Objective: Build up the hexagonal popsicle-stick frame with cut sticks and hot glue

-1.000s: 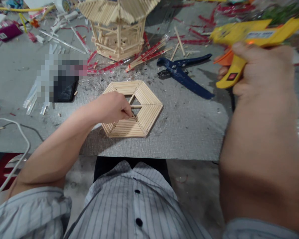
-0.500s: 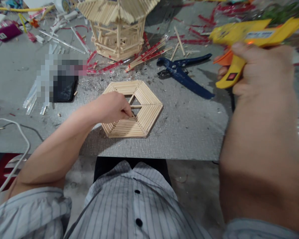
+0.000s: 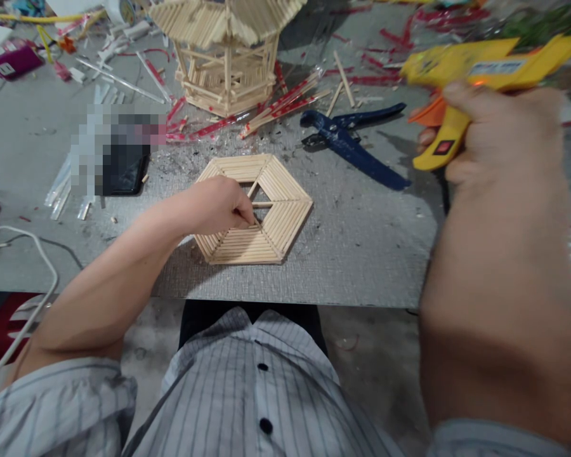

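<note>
A flat hexagon panel (image 3: 280,212) made of thin wooden sticks lies on the grey table (image 3: 361,254) in front of me. My left hand (image 3: 214,204) rests on its left side, fingers pinched on a short stick (image 3: 262,204) that crosses the hole in the middle. My right hand (image 3: 499,136) is raised at the right, closed round the handle of a yellow glue gun (image 3: 461,63) whose nozzle points left, well away from the panel.
A stick-built pavilion (image 3: 226,57) stands at the back. Blue cutters (image 3: 349,136) lie behind the panel to the right. A black phone (image 3: 124,168), loose sticks, red wrappers and clear strips litter the back left. A white cable (image 3: 33,254) curves at the left edge.
</note>
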Demonstrator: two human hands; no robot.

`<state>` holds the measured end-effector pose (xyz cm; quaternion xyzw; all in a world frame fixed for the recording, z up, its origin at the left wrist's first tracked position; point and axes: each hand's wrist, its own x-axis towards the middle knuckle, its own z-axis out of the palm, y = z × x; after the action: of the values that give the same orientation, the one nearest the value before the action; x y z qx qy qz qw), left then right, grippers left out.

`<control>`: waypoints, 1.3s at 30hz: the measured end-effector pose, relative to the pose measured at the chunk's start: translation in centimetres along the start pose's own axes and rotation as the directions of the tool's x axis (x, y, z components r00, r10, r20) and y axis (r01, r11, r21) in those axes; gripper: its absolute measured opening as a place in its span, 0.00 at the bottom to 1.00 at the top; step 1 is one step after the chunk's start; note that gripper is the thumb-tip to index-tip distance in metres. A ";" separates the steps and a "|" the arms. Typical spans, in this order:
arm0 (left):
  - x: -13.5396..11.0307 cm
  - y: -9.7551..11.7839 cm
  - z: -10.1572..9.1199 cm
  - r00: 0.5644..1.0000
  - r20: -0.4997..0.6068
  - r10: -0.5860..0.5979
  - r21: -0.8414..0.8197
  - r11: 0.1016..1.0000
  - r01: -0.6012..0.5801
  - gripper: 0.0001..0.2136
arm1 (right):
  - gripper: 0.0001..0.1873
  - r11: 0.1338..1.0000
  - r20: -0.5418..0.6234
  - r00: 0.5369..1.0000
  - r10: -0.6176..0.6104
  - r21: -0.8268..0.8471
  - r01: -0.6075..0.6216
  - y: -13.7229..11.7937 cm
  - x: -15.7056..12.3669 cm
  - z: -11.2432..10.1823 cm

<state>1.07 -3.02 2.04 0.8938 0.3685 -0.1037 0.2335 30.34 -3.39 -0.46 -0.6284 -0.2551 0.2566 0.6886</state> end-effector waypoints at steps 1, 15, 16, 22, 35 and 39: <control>0.0 0.0 0.0 1.000 0.000 0.000 -0.003 1.000 0.000 0.11 | 0.11 1.000 0.000 1.000 -0.001 -0.003 0.001 0.0 0.0 0.0; 0.0 0.1 -0.1 1.000 0.009 -0.025 0.004 1.000 0.025 0.11 | 0.10 0.998 0.001 1.000 -0.026 -0.056 0.026 0.2 0.0 0.1; 0.0 0.1 -0.1 1.000 0.009 -0.025 -0.001 1.000 0.025 0.11 | 0.10 0.998 -0.004 1.000 -0.024 -0.056 0.024 0.1 0.0 0.1; 0.0 0.0 0.0 1.000 0.001 -0.005 -0.015 1.000 0.005 0.11 | 0.10 0.995 -0.027 1.000 -0.002 -0.103 -0.001 0.0 -0.2 0.3; -0.1 0.1 -0.3 0.999 0.026 0.042 -0.011 0.999 -0.042 0.10 | 0.10 0.995 -0.024 1.000 0.015 -0.097 -0.017 0.1 0.2 0.2; 0.0 -0.3 -0.2 0.998 0.036 0.056 -0.035 0.998 -0.054 0.10 | 0.12 0.995 -0.030 0.999 0.031 -0.099 -0.034 -0.1 0.1 0.3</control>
<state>0.87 -2.67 2.14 0.8974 0.3411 -0.1077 0.2583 30.22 -3.12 -0.35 -0.6696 -0.2473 0.2458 0.6558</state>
